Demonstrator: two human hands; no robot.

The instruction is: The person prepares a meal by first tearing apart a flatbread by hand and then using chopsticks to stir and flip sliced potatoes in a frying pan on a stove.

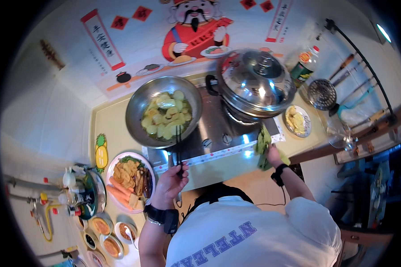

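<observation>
My left hand (172,183) holds a pair of dark chopsticks (178,147), their tips over the near side of a metal wok (133,113). Pale sliced pieces, apparently potato (167,130), lie in oil in the wok. The wok's handle runs toward me beneath my left hand, which partly hides it; whether they touch I cannot tell. In my right hand (274,156) is a bunched green cloth (263,138), at the front edge of the gas stove (215,133). Behind the cloth, a large lidded steel pot (255,86) sits on the right burner.
Left of the wok handle stands a plate (111,167) of carrots and browned food. Small bowls (123,230) and a tray of bottles (100,187) line the left counter. To the right are a plate of egg-like food (297,120), an oil bottle (304,66) and a hanging skimmer (321,94).
</observation>
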